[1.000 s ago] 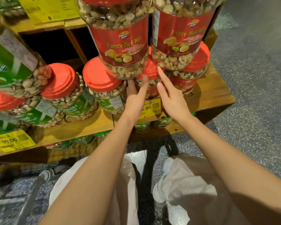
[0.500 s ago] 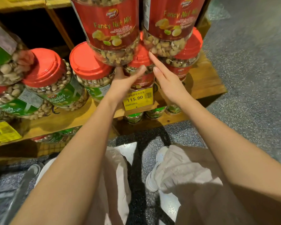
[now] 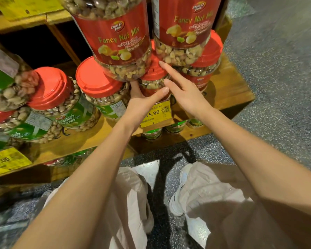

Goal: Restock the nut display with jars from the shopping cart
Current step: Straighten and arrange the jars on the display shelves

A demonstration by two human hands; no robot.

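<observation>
left hand [image 3: 142, 105]: fingers and thumb clamped round the middle jar [image 3: 153, 84] on the shelf [image 3: 230, 90]. right hand [image 3: 187, 95]: fingers straight, apart, index tip at the jar's red lid [image 3: 152, 71].

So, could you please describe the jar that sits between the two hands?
On the wooden shelf, look beneath the two Fancy Nut Mix jars. The red-lidded jar under their meeting point is it: only this one stands behind the yellow 15.90 tag.
</observation>
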